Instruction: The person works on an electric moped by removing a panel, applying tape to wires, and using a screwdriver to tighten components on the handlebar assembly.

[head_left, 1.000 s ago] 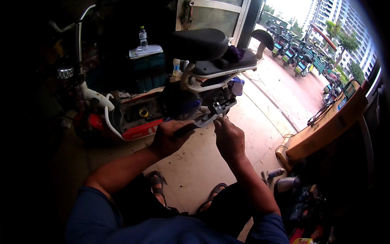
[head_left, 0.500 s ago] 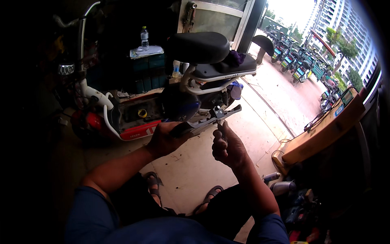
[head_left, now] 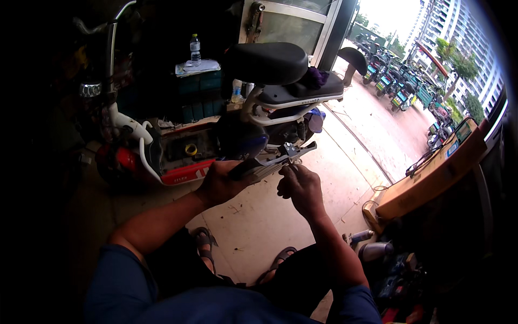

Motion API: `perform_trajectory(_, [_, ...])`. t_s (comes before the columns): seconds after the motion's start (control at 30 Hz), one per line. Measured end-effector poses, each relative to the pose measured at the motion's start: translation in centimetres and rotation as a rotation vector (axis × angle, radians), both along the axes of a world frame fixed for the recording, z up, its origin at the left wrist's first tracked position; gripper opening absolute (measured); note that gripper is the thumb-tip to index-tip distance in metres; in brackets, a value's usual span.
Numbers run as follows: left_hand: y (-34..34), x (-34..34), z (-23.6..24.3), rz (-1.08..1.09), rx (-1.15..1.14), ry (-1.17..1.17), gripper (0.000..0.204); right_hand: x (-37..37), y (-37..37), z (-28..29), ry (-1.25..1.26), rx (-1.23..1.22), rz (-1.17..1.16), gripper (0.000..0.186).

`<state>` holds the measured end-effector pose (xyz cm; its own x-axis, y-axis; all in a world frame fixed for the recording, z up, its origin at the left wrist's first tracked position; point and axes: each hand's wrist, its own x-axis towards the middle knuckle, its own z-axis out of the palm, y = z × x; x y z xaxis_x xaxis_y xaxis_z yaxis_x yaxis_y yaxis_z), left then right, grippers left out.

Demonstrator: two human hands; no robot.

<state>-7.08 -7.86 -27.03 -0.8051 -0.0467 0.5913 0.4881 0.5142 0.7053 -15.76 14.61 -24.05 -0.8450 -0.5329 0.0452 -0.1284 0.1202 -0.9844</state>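
Note:
In front of me my left hand [head_left: 218, 183] is closed around one end of a long dark metal bracket [head_left: 265, 167], holding it out over the floor. A small black block with bolt heads [head_left: 290, 149] sits on the bracket's far part. My right hand [head_left: 302, 186] is curled just below that block, thumb and fingers pinched together at the bracket's underside. Whatever those fingers grip is too small and hidden to name. Beyond the bracket stands an electric scooter [head_left: 186, 174] with a red-edged deck, white frame and black seats.
A yellow tape-like ring [head_left: 190, 149] lies on the deck. Behind it, a water bottle [head_left: 195, 49] tops stacked dark boxes [head_left: 200, 86]. An orange-brown board [head_left: 426, 175] leans at right, above a spray can [head_left: 360, 236] and tools in shadow. Parked scooters [head_left: 396, 89] line the outside.
My right hand has turned over, from an upright grip with the thumb on top to knuckles up, staying at the bracket. The left hand keeps its hold.

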Motion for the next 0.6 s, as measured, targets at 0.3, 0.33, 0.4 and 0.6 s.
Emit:
perform_trajectory(0.3, [-0.3, 0.3, -0.2, 0.004, -0.053, -0.010, 0.024, -0.7, 0.0, -1.6, 0.682, 0.248, -0.196, 0.024])
perform_trajectory(0.33, [-0.5, -0.1, -0.8, -0.013, -0.043, -0.003, 0.026, -0.6, 0.5, -2.0, 0.741, 0.265, -0.279, 0.032])
perform_trajectory(0.4, [-1.2, -0.3, -1.2, -0.031, -0.049, -0.007, 0.030, 0.3, 0.2, 0.5, 0.949, 0.281, -0.358, 0.053])
perform_trajectory(0.6, [-2.2, 0.5, -1.4, -0.199, -0.157, 0.004, 0.018, 1.2, -0.4, 2.0, 0.928, 0.353, 0.098, 0.032])
